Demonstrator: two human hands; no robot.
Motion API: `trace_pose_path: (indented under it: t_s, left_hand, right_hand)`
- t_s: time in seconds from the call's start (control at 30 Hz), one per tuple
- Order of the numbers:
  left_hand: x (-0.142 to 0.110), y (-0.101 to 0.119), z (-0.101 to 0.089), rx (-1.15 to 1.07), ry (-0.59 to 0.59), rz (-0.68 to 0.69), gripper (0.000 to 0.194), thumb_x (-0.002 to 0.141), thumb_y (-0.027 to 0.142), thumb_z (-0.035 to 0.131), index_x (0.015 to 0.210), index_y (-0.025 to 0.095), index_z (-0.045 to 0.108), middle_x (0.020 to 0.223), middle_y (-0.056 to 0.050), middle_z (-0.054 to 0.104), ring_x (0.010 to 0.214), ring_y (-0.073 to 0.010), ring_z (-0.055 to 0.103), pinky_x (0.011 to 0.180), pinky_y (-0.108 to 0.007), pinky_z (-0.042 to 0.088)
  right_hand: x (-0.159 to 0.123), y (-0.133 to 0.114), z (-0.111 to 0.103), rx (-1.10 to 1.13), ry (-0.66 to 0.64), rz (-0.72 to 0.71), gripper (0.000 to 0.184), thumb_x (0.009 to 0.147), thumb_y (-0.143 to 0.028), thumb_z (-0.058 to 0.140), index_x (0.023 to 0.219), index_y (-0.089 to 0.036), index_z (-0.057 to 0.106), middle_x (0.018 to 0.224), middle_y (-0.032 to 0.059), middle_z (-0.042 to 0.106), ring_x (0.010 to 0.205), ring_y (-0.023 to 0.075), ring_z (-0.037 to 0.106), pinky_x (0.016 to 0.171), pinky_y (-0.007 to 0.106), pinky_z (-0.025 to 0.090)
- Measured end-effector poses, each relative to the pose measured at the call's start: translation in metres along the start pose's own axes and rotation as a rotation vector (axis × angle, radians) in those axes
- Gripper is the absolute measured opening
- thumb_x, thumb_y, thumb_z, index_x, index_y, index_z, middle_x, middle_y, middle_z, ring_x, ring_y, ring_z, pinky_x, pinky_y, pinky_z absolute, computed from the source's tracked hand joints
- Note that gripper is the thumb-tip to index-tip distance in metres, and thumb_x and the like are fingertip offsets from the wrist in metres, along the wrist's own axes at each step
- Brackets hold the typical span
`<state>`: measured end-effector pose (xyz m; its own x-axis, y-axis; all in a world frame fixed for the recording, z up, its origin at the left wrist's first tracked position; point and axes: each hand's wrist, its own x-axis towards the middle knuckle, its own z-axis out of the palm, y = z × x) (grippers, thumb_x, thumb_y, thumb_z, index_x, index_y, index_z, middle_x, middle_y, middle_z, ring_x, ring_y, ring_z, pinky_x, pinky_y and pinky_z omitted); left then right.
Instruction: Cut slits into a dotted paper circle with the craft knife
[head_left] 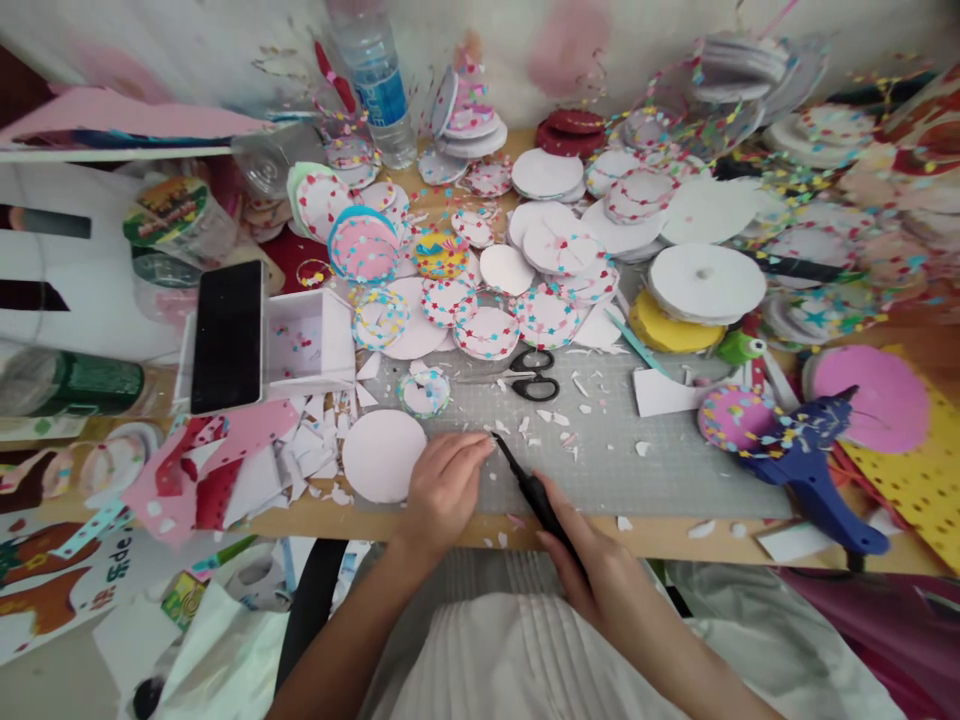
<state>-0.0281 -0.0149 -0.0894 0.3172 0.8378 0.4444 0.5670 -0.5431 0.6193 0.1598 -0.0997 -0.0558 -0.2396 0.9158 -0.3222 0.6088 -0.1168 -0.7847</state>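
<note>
"What carries everything?"

"A pale wooden worktop, its near edge running just beneath both hands. On it, under and beyond them, lies a grey gridded cutting mat."

"And to the right?"

"Well right of the right hand, a dark blue plastic glue gun. Well left of the left hand stands an open white box, with a black-screened phone over its left part."

"How are the hands?"

"The right hand grasps a slim black tool, its narrow tip pointing at the other hand's fingertips. The left hand has its fingers drawn together beside that tip; I can't tell whether they pinch anything."

"Other things close by?"

"A plain white round disc just left of the left hand, which partly covers its edge. The slim black tool slants between the hands. Beyond them lie black-handled scissors. Smallest are the torn white scraps, scattered just ahead of the tool."
</note>
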Motion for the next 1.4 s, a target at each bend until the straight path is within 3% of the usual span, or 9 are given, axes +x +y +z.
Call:
trace_pose_path:
  t_s: [0.23,0.4,0.57,0.67,0.77,0.83,0.97,1.07,1.4]
  left_hand:
    - [-0.001,-0.001,-0.001,-0.003,-0.008,0.0,0.028,0.088,0.002,0.048,0.101,0.018,0.067,0.094,-0.007,0.074,0.089,-0.0174,0.069,0.081,-0.034,0.057]
    - [0.002,0.007,-0.003,-0.052,0.028,0.003,0.022,0.087,0.006,0.056,0.1,0.02,0.068,0.092,-0.006,0.075,0.086,-0.0174,0.07,0.078,-0.033,0.057]
    - [0.017,0.023,-0.011,-0.107,0.13,-0.015,0.021,0.084,0.004,0.061,0.095,0.02,0.068,0.091,-0.006,0.075,0.084,-0.0167,0.07,0.076,-0.031,0.057]
    - [0.024,0.029,-0.017,-0.141,0.157,-0.039,0.021,0.082,0.002,0.063,0.092,0.019,0.069,0.088,-0.006,0.075,0.083,-0.0161,0.07,0.076,-0.03,0.057]
    - [0.024,0.03,-0.023,-0.236,0.148,-0.139,0.017,0.079,0.004,0.067,0.086,0.018,0.069,0.084,-0.004,0.074,0.08,-0.0154,0.07,0.075,-0.028,0.057]
    - [0.021,0.03,-0.023,-0.325,0.122,-0.232,0.012,0.078,0.007,0.069,0.082,0.018,0.069,0.083,-0.005,0.073,0.078,-0.0155,0.069,0.073,-0.027,0.057]
    - [0.017,0.027,-0.022,-0.511,0.077,-0.345,0.008,0.076,0.008,0.068,0.075,0.017,0.068,0.08,-0.006,0.071,0.074,-0.0155,0.067,0.067,-0.026,0.055]
    - [0.016,0.027,-0.021,-0.555,0.042,-0.344,0.01,0.074,0.007,0.069,0.074,0.017,0.069,0.079,-0.006,0.071,0.075,-0.0155,0.068,0.07,-0.027,0.056]
    - [0.019,0.03,-0.024,-0.598,0.019,-0.317,0.012,0.073,0.005,0.069,0.074,0.017,0.07,0.076,-0.006,0.072,0.073,-0.0153,0.068,0.072,-0.027,0.056]
  right_hand:
    - [-0.01,0.003,-0.002,-0.009,0.025,-0.019,0.051,0.099,-0.02,0.034,0.15,-0.02,0.028,0.136,0.0125,0.059,0.119,0.0221,0.06,0.095,0.037,0.052]
    - [-0.015,0.007,-0.034,-0.058,-0.06,-0.043,0.049,0.099,-0.026,0.038,0.147,-0.025,0.03,0.135,0.0114,0.06,0.121,0.0221,0.059,0.097,0.038,0.05]
    - [-0.01,0.006,-0.063,-0.052,-0.019,-0.03,0.039,0.098,-0.033,0.042,0.136,-0.026,0.048,0.123,0.0105,0.065,0.112,0.0241,0.064,0.094,0.038,0.051]
    - [-0.006,0.001,-0.068,0.126,-0.102,0.079,0.042,0.097,-0.043,0.044,0.132,-0.022,0.054,0.085,0.0053,0.069,0.081,0.02,0.068,0.072,0.029,0.054]
    - [-0.003,0.0,-0.07,0.392,-0.282,0.266,0.054,0.094,-0.055,0.044,0.133,-0.019,0.053,0.054,-0.0072,0.044,0.044,0.0108,0.048,0.044,0.021,0.04]
    - [-0.001,0.002,-0.072,0.525,-0.343,0.334,0.059,0.089,-0.061,0.048,0.13,-0.02,0.055,0.057,-0.0085,0.039,0.042,0.0078,0.04,0.042,0.02,0.033]
    - [-0.001,0.006,-0.08,0.601,-0.37,0.359,0.056,0.085,-0.063,0.053,0.121,-0.021,0.06,0.069,-0.0057,0.044,0.044,0.0053,0.039,0.041,0.019,0.028]
    - [-0.003,0.009,-0.086,0.582,-0.398,0.359,0.054,0.085,-0.063,0.054,0.119,-0.021,0.061,0.067,-0.0062,0.043,0.043,0.0049,0.037,0.041,0.019,0.027]
    - [-0.017,0.002,-0.099,0.388,-0.293,0.469,0.067,0.077,-0.075,0.051,0.116,-0.022,0.064,0.047,-0.0068,0.042,0.037,0.0095,0.038,0.043,0.023,0.034]
